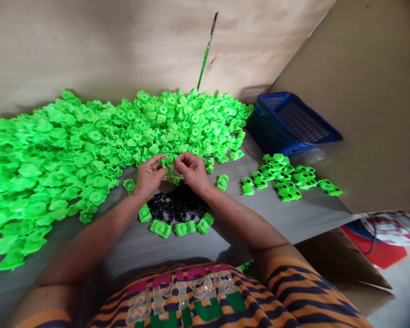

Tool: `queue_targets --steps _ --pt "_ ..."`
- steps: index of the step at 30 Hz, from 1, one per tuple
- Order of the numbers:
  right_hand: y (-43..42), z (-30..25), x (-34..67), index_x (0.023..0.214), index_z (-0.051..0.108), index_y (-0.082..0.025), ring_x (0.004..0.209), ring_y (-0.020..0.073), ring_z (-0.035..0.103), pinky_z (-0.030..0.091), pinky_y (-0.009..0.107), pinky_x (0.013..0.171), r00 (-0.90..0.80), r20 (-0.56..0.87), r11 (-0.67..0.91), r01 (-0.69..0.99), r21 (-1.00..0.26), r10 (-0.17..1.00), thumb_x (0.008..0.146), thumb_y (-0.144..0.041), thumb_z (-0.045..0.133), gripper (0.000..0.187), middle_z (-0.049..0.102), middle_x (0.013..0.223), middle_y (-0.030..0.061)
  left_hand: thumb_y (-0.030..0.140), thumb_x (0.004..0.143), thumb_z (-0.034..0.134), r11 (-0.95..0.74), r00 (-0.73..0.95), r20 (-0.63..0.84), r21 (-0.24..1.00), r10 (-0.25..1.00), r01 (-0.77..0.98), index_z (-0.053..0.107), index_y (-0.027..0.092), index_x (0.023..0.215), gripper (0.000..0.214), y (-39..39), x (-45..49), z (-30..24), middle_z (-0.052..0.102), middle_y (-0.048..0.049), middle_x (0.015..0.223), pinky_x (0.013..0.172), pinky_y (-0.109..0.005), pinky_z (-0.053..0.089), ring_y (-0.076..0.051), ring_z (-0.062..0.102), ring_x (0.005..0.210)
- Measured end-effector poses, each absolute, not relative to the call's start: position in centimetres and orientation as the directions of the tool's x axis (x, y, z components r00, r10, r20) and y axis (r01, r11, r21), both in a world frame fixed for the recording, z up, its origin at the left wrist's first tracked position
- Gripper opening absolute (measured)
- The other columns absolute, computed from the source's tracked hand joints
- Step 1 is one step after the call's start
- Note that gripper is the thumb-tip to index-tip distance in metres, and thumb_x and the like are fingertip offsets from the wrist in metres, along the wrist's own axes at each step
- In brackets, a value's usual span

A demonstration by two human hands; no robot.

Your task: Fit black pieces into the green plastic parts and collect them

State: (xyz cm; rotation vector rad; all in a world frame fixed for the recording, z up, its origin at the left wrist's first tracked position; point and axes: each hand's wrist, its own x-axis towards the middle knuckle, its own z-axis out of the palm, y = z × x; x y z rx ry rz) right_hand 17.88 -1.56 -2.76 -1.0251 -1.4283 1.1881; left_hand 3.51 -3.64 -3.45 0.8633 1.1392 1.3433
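Note:
My left hand (150,175) is closed around the edge of a green plastic toy car body (167,165), with a small dark part visible on it. Right beside that piece, my right hand (192,171) has its fingertips pinched together; whatever they hold is hidden. Below both hands lies a pile of small black wheel-and-axle pieces (172,207). Several loose green car bodies (160,228) are set around this pile. To the right sits a group of green cars with black wheels (289,190).
A large heap of green car bodies (99,136) spreads over the left and back of the grey table (253,218). Behind the wheeled cars stands a blue plastic basket (273,132). A board wall (123,41) closes off the back. An open cardboard box (341,255) is below the table's right edge.

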Motion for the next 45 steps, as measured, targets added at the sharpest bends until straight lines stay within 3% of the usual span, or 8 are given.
queue_targets --steps 8,18,29,35,41,45 --pt "-1.8 -3.5 17.4 0.069 0.055 -0.021 0.062 0.0113 0.046 0.041 0.027 0.062 -0.108 0.244 0.248 0.022 -0.969 0.964 0.083 -0.054 0.067 0.037 0.052 0.065 -0.0039 0.025 0.051 0.09 0.077 -0.102 -0.112 0.953 0.988 -0.295 0.075 0.017 0.101 0.053 -4.1 3.7 -2.9 0.057 0.0077 0.061 0.069 -0.038 0.067 -0.015 0.063 0.061" --pt "-1.9 -3.4 17.4 0.068 0.057 -0.021 0.061 0.0115 0.045 0.041 0.027 0.061 -0.121 0.223 0.224 -0.007 -0.975 0.967 0.079 -0.063 0.071 0.045 0.053 0.064 -0.0034 0.031 0.051 0.09 0.099 -0.124 -0.146 0.943 0.982 -0.319 0.076 0.015 0.097 0.051 -4.0 3.9 -3.2 0.077 -0.0055 0.088 0.068 -0.04 0.067 -0.023 0.073 0.08" --pt "-2.1 -3.6 16.9 0.066 0.058 -0.021 0.063 0.012 0.047 0.042 0.027 0.063 -0.08 0.194 0.193 -0.02 -0.981 0.978 0.071 -0.071 0.076 0.053 0.055 0.065 -0.0025 0.026 0.051 0.088 0.037 -0.172 -0.085 0.964 0.981 -0.263 0.075 0.018 0.092 0.044 -4.0 3.9 -3.6 0.072 -0.0004 0.08 0.066 -0.035 0.066 -0.018 0.069 0.072" --pt "-1.9 -4.0 17.0 0.069 0.058 -0.022 0.062 0.0124 0.047 0.042 0.027 0.061 -0.061 0.191 0.189 -0.037 -0.981 0.98 0.074 -0.067 0.074 0.048 0.055 0.065 -0.0028 0.024 0.059 0.082 -0.021 -0.181 -0.024 0.97 0.983 -0.244 0.079 0.021 0.106 0.047 -4.5 4.4 -3.4 0.059 0.0056 0.07 0.066 -0.029 0.064 -0.012 0.06 0.064" --pt "-1.5 -4.3 17.3 0.07 0.058 -0.022 0.062 0.0122 0.047 0.042 0.027 0.062 -0.037 0.226 0.226 0.017 -0.974 0.974 0.078 -0.061 0.07 0.042 0.055 0.065 -0.0026 0.032 0.061 0.086 0.024 -0.106 -0.056 0.96 0.993 -0.28 0.079 0.018 0.11 0.052 -4.8 4.3 -2.9 0.05 0.0069 0.066 0.077 -0.039 0.065 -0.013 0.058 0.066" --pt "-1.7 -4.3 17.3 0.069 0.058 -0.022 0.063 0.0131 0.049 0.043 0.028 0.063 -0.052 0.244 0.246 0.034 -0.969 0.968 0.079 -0.061 0.068 0.041 0.056 0.066 -0.0016 0.035 0.058 0.09 0.058 -0.082 -0.093 0.934 0.992 -0.351 0.078 0.017 0.105 0.052 -4.6 4.0 -2.8 0.052 0.0061 0.067 0.08 -0.044 0.065 -0.014 0.061 0.068"
